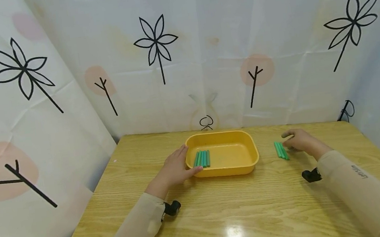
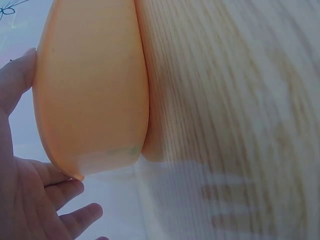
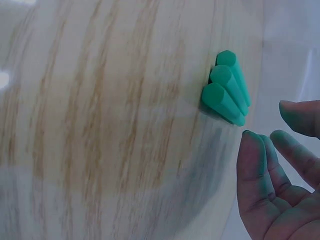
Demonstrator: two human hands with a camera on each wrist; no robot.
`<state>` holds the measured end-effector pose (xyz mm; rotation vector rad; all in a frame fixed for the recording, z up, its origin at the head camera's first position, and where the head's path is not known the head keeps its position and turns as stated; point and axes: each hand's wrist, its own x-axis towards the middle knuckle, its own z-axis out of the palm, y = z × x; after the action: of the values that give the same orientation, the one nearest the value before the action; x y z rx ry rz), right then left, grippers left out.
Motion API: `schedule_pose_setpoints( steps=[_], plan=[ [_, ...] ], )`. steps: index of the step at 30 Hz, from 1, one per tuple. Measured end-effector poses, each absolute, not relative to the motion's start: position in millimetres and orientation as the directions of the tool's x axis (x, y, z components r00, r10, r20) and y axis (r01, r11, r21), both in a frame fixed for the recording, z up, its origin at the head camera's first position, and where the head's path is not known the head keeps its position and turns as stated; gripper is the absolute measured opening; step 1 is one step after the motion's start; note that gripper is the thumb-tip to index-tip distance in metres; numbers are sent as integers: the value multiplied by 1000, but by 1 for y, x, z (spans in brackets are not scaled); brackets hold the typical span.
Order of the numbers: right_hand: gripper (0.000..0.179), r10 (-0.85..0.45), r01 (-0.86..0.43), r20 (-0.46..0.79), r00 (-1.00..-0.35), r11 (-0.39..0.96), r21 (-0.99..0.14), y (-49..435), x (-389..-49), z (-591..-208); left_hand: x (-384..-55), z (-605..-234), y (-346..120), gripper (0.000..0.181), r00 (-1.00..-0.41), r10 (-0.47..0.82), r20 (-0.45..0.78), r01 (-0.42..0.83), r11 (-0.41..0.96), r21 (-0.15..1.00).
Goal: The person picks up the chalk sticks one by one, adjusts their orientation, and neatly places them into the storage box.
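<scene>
A yellow plastic tray (image 1: 224, 172) stands on the table, with several short green sticks (image 1: 202, 159) side by side at its left end. My left hand (image 1: 173, 170) holds the tray's left end, thumb over the front rim and fingers along the side; in the left wrist view the tray's outer wall (image 2: 95, 90) fills the space beside the hand. To the right of the tray, three green sticks (image 1: 280, 150) lie together on the tabletop. Just beside them hovers my right hand (image 1: 301, 142), thumb and fingers apart and nothing between them, as the right wrist view shows.
The wooden table (image 1: 203, 217) reaches back to a pale patterned curtain (image 1: 200, 61). A thin black object (image 1: 345, 110) is at the back right corner. Each wrist carries a small black camera, the left one (image 1: 172, 208) near the table's middle.
</scene>
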<state>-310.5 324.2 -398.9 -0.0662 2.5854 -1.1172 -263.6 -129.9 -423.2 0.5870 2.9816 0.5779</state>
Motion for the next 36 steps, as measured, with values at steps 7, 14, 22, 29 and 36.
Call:
schedule_pose_setpoints(
  steps=[7,14,22,29,36],
  plan=[
    [58,-168,91,-308,-936,732,-675,327,-317,-406,-265,-425,-131,102,-924,381,30,366,859,357],
    [59,-168,108,-337,-927,739,-665,323,-319,-411,-267,-427,-132,102,-923,383,30,368,859,356],
    [56,-161,97,-327,-931,755,-649,316,-319,-412,-267,-427,-132,102,-924,380,30,365,860,357],
    [51,-163,101,-340,-926,761,-641,315,-317,-410,-267,-427,-131,102,-923,383,32,368,858,358],
    [53,-170,110,-358,-918,760,-641,314,-315,-408,-265,-426,-131,101,-925,379,32,364,859,360]
  ],
)
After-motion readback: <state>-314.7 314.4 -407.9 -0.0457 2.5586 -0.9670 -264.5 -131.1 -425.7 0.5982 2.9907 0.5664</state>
